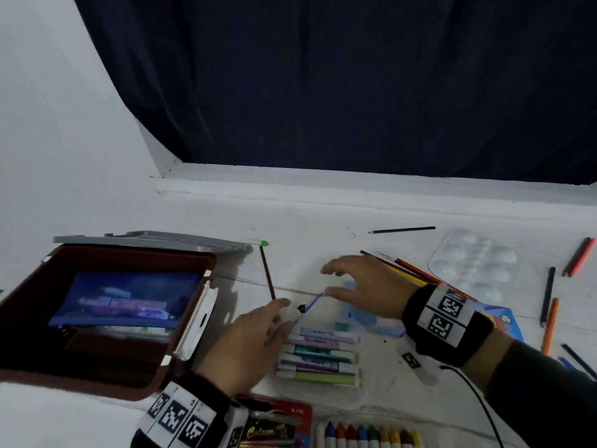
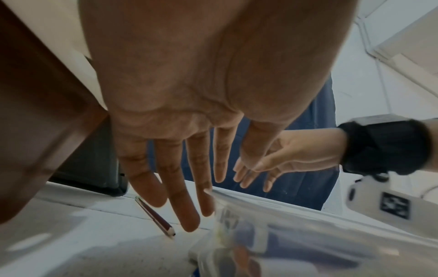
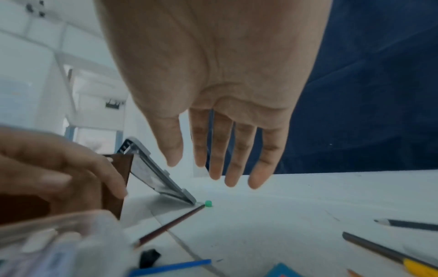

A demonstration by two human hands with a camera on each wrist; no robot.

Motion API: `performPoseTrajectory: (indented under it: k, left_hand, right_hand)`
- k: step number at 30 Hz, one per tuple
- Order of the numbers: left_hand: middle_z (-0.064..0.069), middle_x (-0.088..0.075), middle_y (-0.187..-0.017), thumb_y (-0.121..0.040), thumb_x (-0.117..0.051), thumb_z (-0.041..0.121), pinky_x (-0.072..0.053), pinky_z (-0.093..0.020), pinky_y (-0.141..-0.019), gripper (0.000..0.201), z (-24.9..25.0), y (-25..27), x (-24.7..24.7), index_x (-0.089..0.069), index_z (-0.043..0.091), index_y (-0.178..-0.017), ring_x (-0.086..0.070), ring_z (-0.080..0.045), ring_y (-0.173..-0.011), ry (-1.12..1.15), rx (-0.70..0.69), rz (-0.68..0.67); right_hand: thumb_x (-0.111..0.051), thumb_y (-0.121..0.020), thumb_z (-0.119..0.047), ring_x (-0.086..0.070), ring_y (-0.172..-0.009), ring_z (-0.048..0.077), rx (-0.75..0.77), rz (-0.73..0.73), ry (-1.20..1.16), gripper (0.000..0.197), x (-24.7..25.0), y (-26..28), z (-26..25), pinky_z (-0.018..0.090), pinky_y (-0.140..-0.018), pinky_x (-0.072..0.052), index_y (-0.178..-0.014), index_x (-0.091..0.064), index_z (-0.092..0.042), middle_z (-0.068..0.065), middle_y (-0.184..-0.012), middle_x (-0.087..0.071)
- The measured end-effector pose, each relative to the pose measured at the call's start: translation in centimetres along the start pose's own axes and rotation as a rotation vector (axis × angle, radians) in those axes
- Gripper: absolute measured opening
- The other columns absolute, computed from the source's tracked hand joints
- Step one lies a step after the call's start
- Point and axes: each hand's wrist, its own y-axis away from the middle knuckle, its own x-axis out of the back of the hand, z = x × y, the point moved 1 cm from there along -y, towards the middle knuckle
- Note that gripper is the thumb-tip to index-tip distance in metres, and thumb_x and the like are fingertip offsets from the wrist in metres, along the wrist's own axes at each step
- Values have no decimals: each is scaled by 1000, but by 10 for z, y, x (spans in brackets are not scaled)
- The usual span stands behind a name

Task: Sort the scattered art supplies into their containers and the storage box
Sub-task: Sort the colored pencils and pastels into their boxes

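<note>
Between the two sets of fingers: a short stick (image 1: 313,302) on the table (image 1: 323,215). Just beyond the left fingers (image 1: 277,305), a pencil (image 1: 267,272); left of them, the storage box (image 1: 106,318), pouch (image 1: 126,299) inside. Under and right of the left fingers, the marker case (image 1: 319,357). Behind the right fingers (image 1: 332,268), a pencil bundle (image 1: 403,270), then the palette (image 1: 475,263).

crayon row (image 1: 368,436): cut by bottom edge | marker pouch (image 3: 47,249): blurred | labels unreadable

A dark navy curtain (image 1: 355,85) is hanging across the twelve o'clock side, behind the white table (image 1: 323,208). A white wall (image 1: 48,108) is rising at ten o'clock, its ledge (image 1: 355,176) running beneath the curtain's hem.
</note>
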Motion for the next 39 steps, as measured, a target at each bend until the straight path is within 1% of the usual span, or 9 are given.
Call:
performPoseTrajectory:
  k: [6, 11, 15, 19, 24, 28, 33, 36, 39]
  left_hand:
    - [8, -68, -92, -104, -48, 30, -53, -22, -69, 25, 9, -4, 6, -56, 33, -127, -66, -6, -77, 57, -2, 54]
    - [5, -67, -75, -102, -51, 21, -39, -11, -54, 18, 11, -10, 7, -64, 19, -115, -60, -1, -58, 128, 78, 92]
    - [-4, -72, -85, -97, -60, 10, -52, -21, -65, 17, 7, -14, 6, -67, 17, -110, -68, -13, -73, 185, 106, 84]
    - [-9, -69, -86, -92, -65, 3, -53, -25, -71, 20, 1, -17, 4, -68, 16, -107, -66, -19, -76, 192, 134, 86]
    - [-11, -67, -85, -88, -67, -4, -53, -20, -73, 24, -2, -20, 3, -70, 10, -107, -65, -19, -79, 219, 139, 112]
    - [-4, -73, -95, -92, -66, 7, -52, -17, -75, 22, 7, -17, 7, -71, 14, -112, -67, -10, -83, 149, 145, 95]
    - [-24, -64, -88, -87, -63, -14, -45, -9, -71, 23, 1, -21, 4, -69, 0, -105, -59, -10, -74, 280, 150, 98]
    - [-16, -66, -90, -91, -62, -5, -48, -14, -72, 23, -1, -21, 1, -69, 10, -107, -63, -20, -80, 228, 134, 65]
    - [-5, -69, -102, -92, -65, 12, -48, -12, -73, 23, 4, -19, 2, -69, 19, -114, -64, -7, -85, 196, 99, 63]
  right_hand:
    - [-49, -101, -32, -51, -122, 21, 144, -73, 169, 37, -6, -89, 10, 36, -102, -41, -136, -54, -19, 2, -136, -56]
    - [-46, -102, -22, -42, -131, 26, 271, -130, 272, 41, -26, -153, 15, 36, -110, -33, -143, -47, -14, 6, -147, -44]
    - [-41, -104, -23, -34, -137, 31, 307, -198, 374, 46, -40, -189, 22, 44, -112, -33, -149, -36, -18, 4, -160, -25]
    - [-35, -105, -23, -29, -141, 30, 319, -269, 456, 47, -44, -209, 22, 50, -109, -35, -152, -29, -23, 0, -163, -18]
    - [-33, -104, -16, -39, -134, 26, 357, -259, 408, 47, -43, -217, 18, 46, -105, -39, -149, -36, -27, -3, -153, -39]
    - [-35, -100, -7, -46, -125, 28, 416, -229, 457, 49, -50, -219, 12, 45, -94, -47, -144, -44, -26, -2, -144, -48]
    - [-35, -102, -17, -48, -119, 27, 404, -194, 510, 35, -50, -214, 7, 42, -87, -48, -130, -57, -18, 2, -131, -55]
    - [-38, -102, -24, -50, -115, 26, 375, -135, 466, 33, -39, -199, 10, 38, -86, -46, -122, -62, -17, 4, -123, -58]
    - [-48, -98, -25, -56, -101, 24, 351, -13, 363, 26, -20, -171, 13, 34, -79, -45, -115, -66, -16, 5, -110, -61]
